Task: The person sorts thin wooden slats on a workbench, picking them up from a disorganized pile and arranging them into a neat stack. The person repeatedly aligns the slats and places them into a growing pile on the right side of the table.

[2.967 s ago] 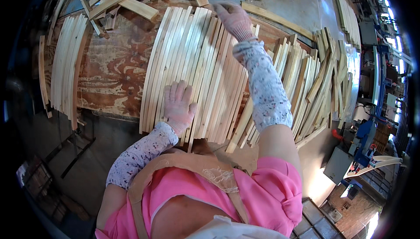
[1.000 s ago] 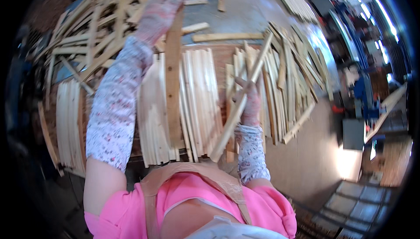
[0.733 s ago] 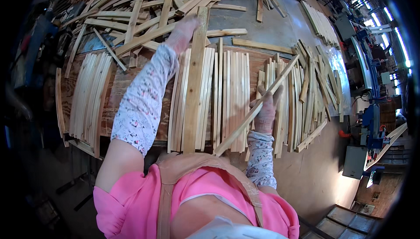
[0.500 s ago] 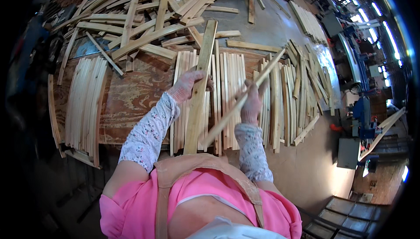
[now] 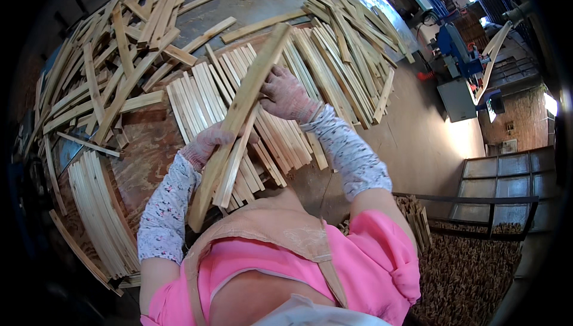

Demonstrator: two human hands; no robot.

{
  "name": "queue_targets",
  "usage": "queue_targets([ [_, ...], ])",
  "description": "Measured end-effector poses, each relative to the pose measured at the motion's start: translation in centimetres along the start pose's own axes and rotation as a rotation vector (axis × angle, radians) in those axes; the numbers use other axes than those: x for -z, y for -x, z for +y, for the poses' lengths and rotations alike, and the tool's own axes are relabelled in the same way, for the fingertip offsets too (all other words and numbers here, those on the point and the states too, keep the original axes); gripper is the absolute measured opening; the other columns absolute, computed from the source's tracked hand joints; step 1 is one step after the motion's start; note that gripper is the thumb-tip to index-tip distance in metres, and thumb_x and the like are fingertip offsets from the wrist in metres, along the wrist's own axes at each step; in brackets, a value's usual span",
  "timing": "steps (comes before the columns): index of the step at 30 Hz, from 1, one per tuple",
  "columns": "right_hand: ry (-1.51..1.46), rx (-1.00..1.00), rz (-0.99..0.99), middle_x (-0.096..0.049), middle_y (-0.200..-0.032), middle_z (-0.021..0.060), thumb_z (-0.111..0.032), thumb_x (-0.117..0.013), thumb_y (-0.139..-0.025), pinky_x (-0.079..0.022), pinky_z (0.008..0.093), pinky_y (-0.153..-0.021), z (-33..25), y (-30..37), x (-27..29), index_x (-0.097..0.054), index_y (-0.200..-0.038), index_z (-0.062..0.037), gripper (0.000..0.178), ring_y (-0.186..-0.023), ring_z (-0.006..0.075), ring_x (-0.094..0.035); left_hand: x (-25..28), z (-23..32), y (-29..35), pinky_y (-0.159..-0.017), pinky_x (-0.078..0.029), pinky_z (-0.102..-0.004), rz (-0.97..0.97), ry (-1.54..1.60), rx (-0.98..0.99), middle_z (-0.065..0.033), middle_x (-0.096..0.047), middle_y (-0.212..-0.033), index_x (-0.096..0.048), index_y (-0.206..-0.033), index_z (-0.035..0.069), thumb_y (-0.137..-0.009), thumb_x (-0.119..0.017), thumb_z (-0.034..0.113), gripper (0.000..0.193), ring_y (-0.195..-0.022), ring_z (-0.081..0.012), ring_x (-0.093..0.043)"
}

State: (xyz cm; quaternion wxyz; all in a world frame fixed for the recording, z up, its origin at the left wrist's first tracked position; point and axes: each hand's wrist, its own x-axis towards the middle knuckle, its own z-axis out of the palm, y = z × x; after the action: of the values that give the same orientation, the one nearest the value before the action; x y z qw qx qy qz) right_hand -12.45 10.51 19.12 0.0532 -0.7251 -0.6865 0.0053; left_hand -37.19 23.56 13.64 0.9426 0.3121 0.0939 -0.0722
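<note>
A wide wooden slat [image 5: 253, 87] slants across my front, its far end up and to the right. Under it, along its right side, lies a narrower slat [image 5: 234, 174]. My left hand [image 5: 208, 144], in a pale glove, is closed around the slats near their lower part. Higher up, my gloved right hand [image 5: 289, 94] has its fingers curled at the edge of the wide slat, some of them hidden behind it. Below the hands, a row of pale slats [image 5: 194, 102] lies side by side on the table.
Loose slats [image 5: 122, 72] form a tangled pile at the far left. A neat bundle [image 5: 98, 206] lies at the near left, and more slats [image 5: 325, 72] lie right of my hands. Blue machinery [image 5: 456, 54] stands at the right; a metal frame [image 5: 501, 180] and many wood pieces [image 5: 468, 278] are lower right.
My view has swung to the right. The thin slat in my right hand has come down beside the wide one, and my right hand now grips the wide slat's upper part. My left hand sits lower.
</note>
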Motion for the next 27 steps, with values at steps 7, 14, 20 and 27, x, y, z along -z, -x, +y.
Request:
queue_targets([
  [7, 0.189, 0.158, -0.329, -0.073, -0.120, 0.0079, -0.039, -0.071, -0.092, -0.053, 0.0467, -0.108, 3.6, 5.8, 5.2, -0.070, -0.130, -0.0197, 0.042, -0.126, 0.0277, -0.066, -3.2, -1.6, -1.7, -0.064, -0.068, -0.0412, -0.022, -0.060, 0.097, -0.0268, -0.068, -0.130, -0.048, -0.149, -0.006, -0.075, -0.090, 0.023, 0.089, -0.080, -0.0294, -0.078],
  [14, -0.243, -0.579, 0.069, -0.072, -0.093, 0.0095, -0.040, -0.071, -0.099, -0.058, 0.0475, -0.083, 19.1, 17.7, 0.0, -0.073, -0.120, -0.0157, 0.032, -0.091, 0.0292, -0.073, 2.9, 3.7, -1.0, -0.066, -0.065, -0.0315, 0.714, -0.280, -0.201, -0.0163, -0.076, -0.113, -0.054, -0.141, -0.006, -0.101, -0.066, 0.024, 0.051, -0.075, -0.0158, -0.074],
  [20, -0.074, -0.991, 0.116, -0.073, -0.125, 0.0156, -0.042, -0.070, -0.093, -0.055, 0.0439, -0.099, 27.1, 15.8, -7.7, -0.074, -0.126, -0.0119, 0.045, -0.114, 0.0353, -0.070, 14.9, -4.6, 5.2, -0.078, -0.059, -0.0353, 1.245, -0.763, -0.168, -0.0167, -0.073, -0.117, -0.061, -0.134, -0.005, -0.098, -0.070, 0.027, 0.049, -0.090, -0.0224, -0.071],
  [27, 0.243, -0.858, 0.133, -0.066, -0.135, 0.0120, -0.040, -0.072, -0.090, -0.044, 0.0466, -0.110, 28.5, 14.5, -13.0, -0.065, -0.129, -0.0134, 0.047, -0.126, 0.0342, -0.060, 13.5, -10.4, 9.1, -0.101, -0.052, -0.0383, 1.581, -0.676, 0.043, -0.0184, -0.071, -0.128, -0.058, -0.141, -0.007, -0.097, -0.073, 0.027, 0.058, -0.116, -0.0271, -0.068],
])
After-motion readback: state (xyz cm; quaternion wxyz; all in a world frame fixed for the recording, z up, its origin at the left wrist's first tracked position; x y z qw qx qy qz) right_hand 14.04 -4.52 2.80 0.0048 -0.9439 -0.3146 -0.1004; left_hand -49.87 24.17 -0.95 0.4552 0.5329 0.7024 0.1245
